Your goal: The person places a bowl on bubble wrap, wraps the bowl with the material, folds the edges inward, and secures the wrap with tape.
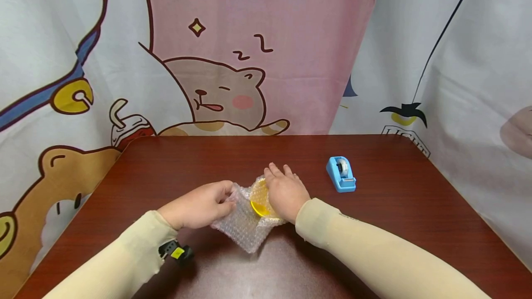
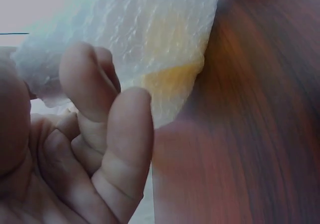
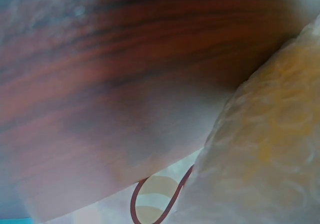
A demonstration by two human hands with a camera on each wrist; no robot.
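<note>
A sheet of clear bubble wrap (image 1: 246,232) lies partly around a round yellow object (image 1: 261,208) with a curved, shiny rim; most of that object shows only through the bubbles. With thumb and fingers, my left hand (image 1: 203,204) pinches the wrap's left side. In the left wrist view, the bubble wrap (image 2: 125,28) rises past the fingers of the left hand (image 2: 107,134), yellow glowing through it. My right hand (image 1: 287,193) rests over the wrapped object's right side, fingers extended forward. The right wrist view has the bubble wrap (image 3: 265,144) over yellow, without the hand.
A blue tape dispenser (image 1: 341,174) with a roll of clear tape stands to the right, beyond my right hand. The brown wooden table (image 1: 395,225) ends at the back against a cartoon-printed curtain (image 1: 311,36). A black strap (image 1: 176,250) sits at my left wrist.
</note>
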